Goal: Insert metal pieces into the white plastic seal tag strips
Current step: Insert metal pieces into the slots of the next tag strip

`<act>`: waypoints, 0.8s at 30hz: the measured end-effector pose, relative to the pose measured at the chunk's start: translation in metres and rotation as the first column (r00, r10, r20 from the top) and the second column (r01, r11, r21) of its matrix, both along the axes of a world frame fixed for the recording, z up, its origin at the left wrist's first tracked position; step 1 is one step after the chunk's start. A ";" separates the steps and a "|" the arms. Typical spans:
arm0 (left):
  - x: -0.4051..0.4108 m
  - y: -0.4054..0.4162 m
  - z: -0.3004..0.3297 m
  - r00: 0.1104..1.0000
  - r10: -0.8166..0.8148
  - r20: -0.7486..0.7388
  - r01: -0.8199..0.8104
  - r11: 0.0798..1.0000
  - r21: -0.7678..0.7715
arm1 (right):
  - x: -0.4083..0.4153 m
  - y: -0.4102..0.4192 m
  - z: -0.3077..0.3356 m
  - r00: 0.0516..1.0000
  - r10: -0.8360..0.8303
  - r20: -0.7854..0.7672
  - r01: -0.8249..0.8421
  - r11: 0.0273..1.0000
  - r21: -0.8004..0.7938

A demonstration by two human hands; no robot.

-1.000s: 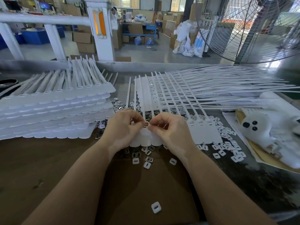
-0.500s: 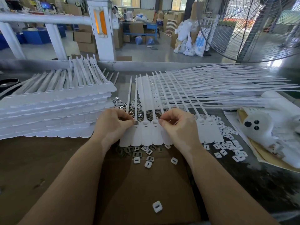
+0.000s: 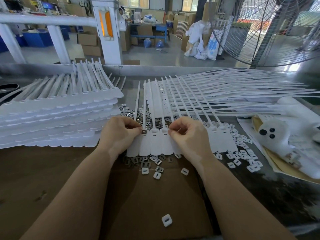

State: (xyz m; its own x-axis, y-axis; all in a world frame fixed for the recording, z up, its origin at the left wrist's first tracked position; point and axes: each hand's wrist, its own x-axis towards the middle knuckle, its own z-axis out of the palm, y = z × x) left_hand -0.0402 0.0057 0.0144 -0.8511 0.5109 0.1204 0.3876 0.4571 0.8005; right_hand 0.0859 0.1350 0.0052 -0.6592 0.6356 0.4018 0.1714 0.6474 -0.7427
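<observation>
Both hands are down on the joined row of white seal tags (image 3: 155,144) lying mid-bench on the brown cardboard (image 3: 155,196), long tails fanning away to the far side. The left hand (image 3: 119,134) has its fingers curled tight, pinching a small metal piece (image 3: 144,132) right at the neck of the second tag from the left. The right hand (image 3: 187,135) is curled too, fingers pinching the strip at a tag neck further right; whether it also holds a metal piece, one cannot tell. These tags look thin, light and bendy, matte plastic with rounded paddle ends and a slot at each neck, so the stiffer neck is likely the place to grip. The metal pieces look tiny, shiny, probably slippery: a fingertip pinch by the edges seems best. Loose ones (image 3: 138,116) lie heaped just beyond the hands, white square caps (image 3: 242,149) scattered to the right, and a tall stack of tag sheets (image 3: 57,118) sits left.
</observation>
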 end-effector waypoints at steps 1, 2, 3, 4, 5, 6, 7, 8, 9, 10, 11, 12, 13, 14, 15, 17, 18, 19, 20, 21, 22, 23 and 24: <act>0.000 0.000 0.000 1.000 0.004 0.007 -0.004 1.000 0.010 | 0.000 0.000 0.000 1.000 0.000 0.001 0.000 1.000 0.000; 0.000 0.000 0.000 1.000 0.004 0.008 -0.004 1.000 0.018 | 0.000 0.000 0.000 1.000 -0.001 0.001 0.001 1.000 0.000; 0.001 0.000 0.000 1.000 0.001 0.005 -0.002 1.000 0.023 | 0.000 0.000 -0.001 1.000 -0.002 0.000 0.002 1.000 0.001; 0.001 0.000 0.001 1.000 0.000 0.002 0.000 1.000 0.022 | 0.000 -0.001 -0.001 1.000 -0.003 -0.002 0.003 1.000 0.003; 0.001 0.000 0.001 1.000 0.003 0.001 -0.003 1.000 0.017 | -0.001 -0.001 -0.001 1.000 -0.004 -0.005 0.004 1.000 0.009; 0.001 -0.001 0.001 1.000 0.013 0.004 -0.013 1.000 0.012 | -0.001 -0.001 -0.002 1.000 -0.005 -0.005 0.005 1.000 0.022; 0.000 -0.001 0.002 0.999 0.031 0.009 -0.031 0.999 0.013 | -0.001 -0.002 -0.002 1.000 -0.006 -0.005 0.006 0.999 0.044; 0.000 -0.002 0.002 0.999 0.052 0.010 -0.052 0.998 0.017 | -0.001 -0.003 -0.002 1.000 -0.007 -0.007 0.007 0.997 0.073; -0.001 -0.003 0.002 0.997 0.071 0.000 -0.071 0.997 0.018 | -0.001 -0.004 -0.003 1.000 -0.005 -0.012 0.007 0.994 0.109; -0.001 -0.004 0.002 0.996 0.082 -0.023 -0.082 0.997 0.010 | -0.001 -0.005 -0.003 1.000 -0.003 -0.015 0.005 0.989 0.147; 0.000 -0.004 0.002 0.995 0.081 -0.050 -0.081 0.997 -0.001 | 0.000 -0.006 -0.003 1.000 0.000 -0.015 0.003 0.983 0.183; 0.001 -0.004 0.002 0.995 0.065 -0.077 -0.066 0.998 -0.011 | 0.000 -0.006 -0.004 1.000 0.001 -0.012 0.001 0.978 0.209; 0.002 -0.004 0.002 0.994 0.035 -0.103 -0.038 0.999 -0.026 | 0.000 -0.006 -0.004 1.000 0.002 -0.009 0.000 0.975 0.223; 0.003 -0.004 0.002 0.991 0.002 -0.132 -0.008 0.999 -0.049 | -0.001 -0.006 -0.004 1.000 0.004 -0.007 -0.002 0.974 0.228; 0.004 -0.004 0.001 0.987 -0.026 -0.158 0.014 0.997 -0.076 | -0.001 -0.006 -0.004 1.000 0.005 -0.004 -0.004 0.974 0.228; 0.005 -0.004 0.001 0.981 -0.056 -0.187 0.034 0.993 -0.116 | -0.001 -0.005 -0.004 1.000 0.005 0.005 -0.006 0.974 0.225; 0.005 -0.004 0.001 0.980 -0.060 -0.190 0.037 0.992 -0.122 | -0.001 -0.005 -0.004 1.000 0.003 0.009 -0.005 0.975 0.224; 0.006 -0.004 0.002 0.979 -0.060 -0.193 0.036 0.992 -0.121 | -0.001 -0.005 -0.004 1.000 0.000 0.013 -0.003 0.975 0.224; 0.006 -0.004 0.002 0.979 -0.057 -0.195 0.034 0.992 -0.118 | -0.001 -0.005 -0.004 1.000 -0.004 0.018 0.000 0.975 0.223; 0.007 -0.004 0.003 0.979 -0.055 -0.198 0.033 0.993 -0.115 | -0.001 -0.005 -0.004 1.000 -0.008 0.023 0.002 0.975 0.222; 0.008 -0.004 0.003 0.978 -0.055 -0.199 0.033 0.993 -0.112 | -0.001 -0.005 -0.004 1.000 -0.009 0.028 0.003 0.976 0.219; 0.008 -0.004 0.002 0.978 -0.052 -0.200 0.031 0.994 -0.106 | -0.001 -0.005 -0.004 0.999 -0.009 0.032 0.002 0.976 0.218; 0.007 -0.004 0.002 0.979 -0.042 -0.199 0.024 0.995 -0.094 | -0.001 -0.005 -0.004 0.999 -0.009 0.033 0.001 0.976 0.218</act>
